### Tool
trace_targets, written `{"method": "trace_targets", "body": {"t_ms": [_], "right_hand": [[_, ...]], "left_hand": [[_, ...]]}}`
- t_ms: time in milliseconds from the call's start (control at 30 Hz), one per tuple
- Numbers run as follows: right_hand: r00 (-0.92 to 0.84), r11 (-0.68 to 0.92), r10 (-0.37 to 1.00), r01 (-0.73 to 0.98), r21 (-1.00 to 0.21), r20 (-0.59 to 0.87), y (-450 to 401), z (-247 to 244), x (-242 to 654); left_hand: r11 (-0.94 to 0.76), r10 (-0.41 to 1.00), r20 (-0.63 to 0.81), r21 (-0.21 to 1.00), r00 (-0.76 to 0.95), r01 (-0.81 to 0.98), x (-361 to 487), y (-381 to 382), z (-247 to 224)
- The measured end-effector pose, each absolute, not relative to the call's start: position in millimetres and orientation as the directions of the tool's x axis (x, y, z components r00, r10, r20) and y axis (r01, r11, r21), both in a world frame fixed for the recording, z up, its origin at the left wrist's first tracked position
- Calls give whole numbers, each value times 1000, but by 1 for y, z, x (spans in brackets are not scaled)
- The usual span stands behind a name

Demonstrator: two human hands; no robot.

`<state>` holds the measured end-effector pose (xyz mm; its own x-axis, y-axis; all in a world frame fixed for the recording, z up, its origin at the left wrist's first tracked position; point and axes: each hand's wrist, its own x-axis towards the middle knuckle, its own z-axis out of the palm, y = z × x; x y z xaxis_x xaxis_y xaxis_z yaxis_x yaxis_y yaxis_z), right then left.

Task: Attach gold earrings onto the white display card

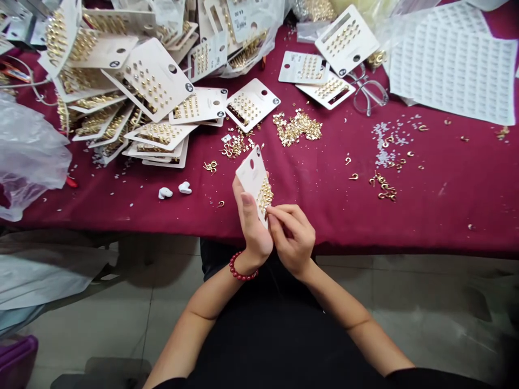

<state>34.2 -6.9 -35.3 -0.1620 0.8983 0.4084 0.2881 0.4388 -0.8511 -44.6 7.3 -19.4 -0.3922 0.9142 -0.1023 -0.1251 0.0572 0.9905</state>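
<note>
My left hand (253, 227), with a red bead bracelet (243, 267) at the wrist, grips an earring card (252, 172) tilted up at the table's front edge. Rows of small gold earrings cover the lower part of that white card. The fingertips of my right hand (294, 235) are pinched at the card's lower right edge, by the lowest earrings. Whatever lies between those fingertips is too small to make out. Just beyond the card are a heap of small gold pieces (298, 128) and some gold hooks (233, 147).
A large pile of filled earring cards (156, 81) covers the back left. More cards (346, 40) lie at the back right beside clear glasses (368, 94) and sticker sheets (450, 70). White earbuds (165, 193) sit front left. Loose hooks (385, 189) and clear bits (383, 143) are scattered right.
</note>
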Motion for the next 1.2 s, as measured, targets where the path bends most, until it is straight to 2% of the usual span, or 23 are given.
{"method": "trace_targets", "body": {"t_ms": [100,167,233,333,467,533,633,700,767,867,967,1100,1200], "right_hand": [[-396,635,765,333,-697,508,-8,-38,39],[-543,707,686,344,-618,484,-7,-38,42],[-613,745,642,358,-563,460,-6,-37,44],[-595,775,612,321,-544,521,-5,-36,39],[-474,787,606,239,-568,639,-6,-39,27],[-435,763,632,203,-614,641,-6,-39,26],[-425,614,733,76,-786,531,-6,-38,33],[-452,411,804,-48,-910,387,-6,-38,43],[-481,155,851,-156,-976,212,-6,-37,53],[-475,-182,877,-200,-963,-67,-3,-35,65],[-426,-403,858,-213,-890,-287,3,-27,72],[-393,-503,830,-220,-836,-396,14,-17,78],[-378,-542,809,-186,-820,-449,22,-11,81]], "left_hand": [[-17,856,-61,989,-514,-146,-50,3,-17],[-48,850,-49,984,-524,-169,-54,-1,-18],[-69,842,-55,976,-537,-207,-58,-7,-20],[-135,799,-25,966,-601,-219,-62,-16,-23],[-322,701,140,937,-700,-135,-65,-20,-22],[-377,692,174,915,-701,-145,-64,-18,-20],[-359,722,191,925,-665,-125,-57,-13,-20],[-327,735,223,944,-640,-46,-51,-10,-24],[-303,763,251,953,-596,14,-44,-7,-30],[-315,804,313,945,-505,85,-37,-5,-39],[-326,810,393,919,-435,223,-37,-2,-44],[-334,794,525,798,-306,501,-40,1,-45],[-305,809,541,720,-230,623,-42,0,-44]]}}
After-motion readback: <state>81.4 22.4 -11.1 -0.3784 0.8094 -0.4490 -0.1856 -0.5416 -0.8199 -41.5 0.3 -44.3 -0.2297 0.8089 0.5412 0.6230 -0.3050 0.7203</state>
